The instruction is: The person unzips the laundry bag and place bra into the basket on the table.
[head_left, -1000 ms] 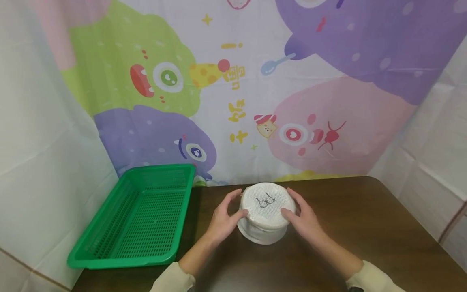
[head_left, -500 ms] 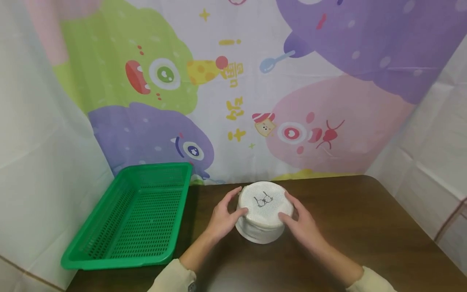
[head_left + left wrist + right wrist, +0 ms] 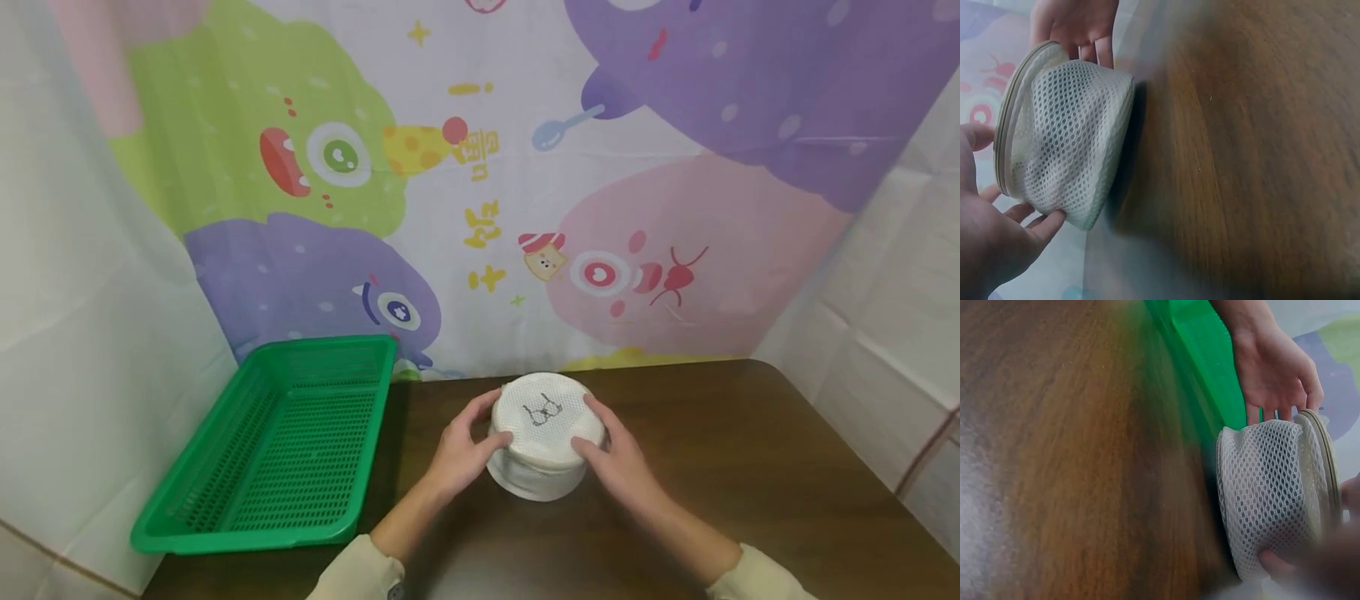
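Observation:
A round white mesh laundry bag (image 3: 542, 442) with a bra drawing on its lid is upright near the middle of the brown table. My left hand (image 3: 463, 448) grips its left side, thumb at the lid's rim and fingers around the mesh wall. On the opposite side my right hand (image 3: 618, 454) holds it the same way. Both wrist views show the mesh wall (image 3: 1072, 131) slightly creased and a zipper band (image 3: 1327, 462) around the lid's edge. A dark shadow lies under the base; whether the bag touches the table I cannot tell. Its contents are hidden.
At the left of the table stands a green slotted plastic basket (image 3: 300, 450). The brown tabletop (image 3: 720, 450) extends to the right of the bag. A cartoon-printed curtain (image 3: 480, 183) hangs behind, and pale sheets (image 3: 885, 333) flank the sides.
Both hands keep their hold on the bag, which stays in nearly the same place. The head view has shifted slightly, so the scene sits a little farther left.

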`<state>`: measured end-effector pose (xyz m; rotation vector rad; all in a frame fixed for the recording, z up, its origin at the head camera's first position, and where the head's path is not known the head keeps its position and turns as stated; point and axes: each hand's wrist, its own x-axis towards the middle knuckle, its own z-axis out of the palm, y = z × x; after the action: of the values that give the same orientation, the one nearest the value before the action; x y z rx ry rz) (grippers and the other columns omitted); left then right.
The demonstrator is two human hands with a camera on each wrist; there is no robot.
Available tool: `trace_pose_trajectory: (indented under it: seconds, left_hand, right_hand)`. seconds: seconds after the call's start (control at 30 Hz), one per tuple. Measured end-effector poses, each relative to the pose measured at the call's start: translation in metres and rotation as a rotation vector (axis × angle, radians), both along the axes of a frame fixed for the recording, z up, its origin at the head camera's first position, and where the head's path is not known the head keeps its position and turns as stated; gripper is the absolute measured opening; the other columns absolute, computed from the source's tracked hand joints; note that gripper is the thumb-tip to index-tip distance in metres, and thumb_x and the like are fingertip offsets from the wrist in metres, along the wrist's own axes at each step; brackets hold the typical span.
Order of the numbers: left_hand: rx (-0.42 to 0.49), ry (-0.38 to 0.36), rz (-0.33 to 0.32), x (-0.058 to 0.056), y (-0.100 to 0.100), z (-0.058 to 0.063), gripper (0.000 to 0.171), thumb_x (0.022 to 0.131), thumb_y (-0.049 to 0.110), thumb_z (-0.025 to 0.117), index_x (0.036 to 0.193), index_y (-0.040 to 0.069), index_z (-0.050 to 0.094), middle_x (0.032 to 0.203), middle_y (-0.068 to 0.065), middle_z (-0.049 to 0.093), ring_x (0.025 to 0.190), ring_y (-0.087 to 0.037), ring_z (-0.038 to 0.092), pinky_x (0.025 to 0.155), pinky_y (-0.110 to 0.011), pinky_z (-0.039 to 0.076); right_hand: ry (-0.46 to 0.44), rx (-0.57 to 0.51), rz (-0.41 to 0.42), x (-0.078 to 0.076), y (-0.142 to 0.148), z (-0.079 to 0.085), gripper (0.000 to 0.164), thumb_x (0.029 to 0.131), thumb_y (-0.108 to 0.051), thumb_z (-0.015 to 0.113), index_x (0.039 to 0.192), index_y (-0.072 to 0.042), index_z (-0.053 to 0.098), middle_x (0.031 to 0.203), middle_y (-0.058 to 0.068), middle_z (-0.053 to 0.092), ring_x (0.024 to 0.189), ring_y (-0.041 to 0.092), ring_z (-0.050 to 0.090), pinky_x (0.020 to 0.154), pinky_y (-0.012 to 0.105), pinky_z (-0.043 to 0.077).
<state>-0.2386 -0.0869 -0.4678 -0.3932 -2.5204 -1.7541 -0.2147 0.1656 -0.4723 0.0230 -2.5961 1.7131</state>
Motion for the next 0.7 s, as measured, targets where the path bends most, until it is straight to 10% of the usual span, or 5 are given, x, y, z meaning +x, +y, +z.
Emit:
trace_pose_trajectory:
  seconds: [0.43,0.7]
  left_hand:
    - [-0.024,-0.009,0.013,0.012,-0.004,-0.002,0.061,0.099,0.014,0.081,0.157,0.010,0.061,0.152,-0.022,0.070,0.147,-0.044,0.064,0.124,-0.068,0.049]
    - [-0.007,-0.013,0.030,0.010,-0.005,-0.001,0.061,0.099,0.012,0.081,0.157,0.012,0.061,0.156,-0.020,0.069,0.149,-0.044,0.062,0.125,-0.068,0.049]
  right_hand:
    - [0.153,0.016,-0.005,-0.028,0.010,-0.041,0.073,0.104,-0.035,0.073,0.171,-0.021,0.048,0.178,0.024,0.046,0.164,0.051,0.043,0.135,0.069,0.034]
    - [0.029,0.005,0.012,-0.013,0.002,-0.004,0.073,0.107,-0.020,0.069,0.174,-0.012,0.041,0.182,0.026,0.037,0.170,0.051,0.033,0.140,0.068,0.025]
